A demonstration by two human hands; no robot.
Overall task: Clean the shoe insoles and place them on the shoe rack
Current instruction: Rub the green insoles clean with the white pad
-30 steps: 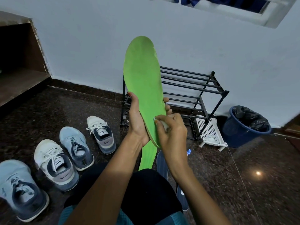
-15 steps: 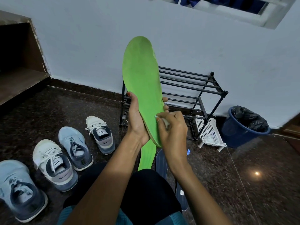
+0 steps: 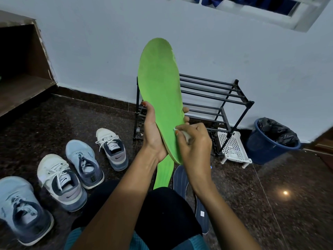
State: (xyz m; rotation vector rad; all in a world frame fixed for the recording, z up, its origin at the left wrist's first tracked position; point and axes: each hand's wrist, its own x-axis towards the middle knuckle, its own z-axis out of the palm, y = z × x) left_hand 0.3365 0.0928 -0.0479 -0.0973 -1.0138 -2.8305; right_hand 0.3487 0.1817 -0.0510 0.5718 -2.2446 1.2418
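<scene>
Since a second ago the right hand [image 3: 195, 150] has crept slightly up the right edge of the green insole [image 3: 158, 83]; the insole is otherwise steady. It pinches a white wipe [image 3: 186, 136] against that edge, probably scrubbing. Mid-length, the left hand [image 3: 153, 134] grips the insole upright, face to camera, likely bracing it. On the floor below lie a second green insole [image 3: 164, 172] and dark blue insoles [image 3: 180, 177], one with an unreadable label. A white sneaker [image 3: 111, 147] shows a Nike swoosh; its tongue text is illegible. Beyond, the shoe rack [image 3: 216, 91] awaits the insoles.
</scene>
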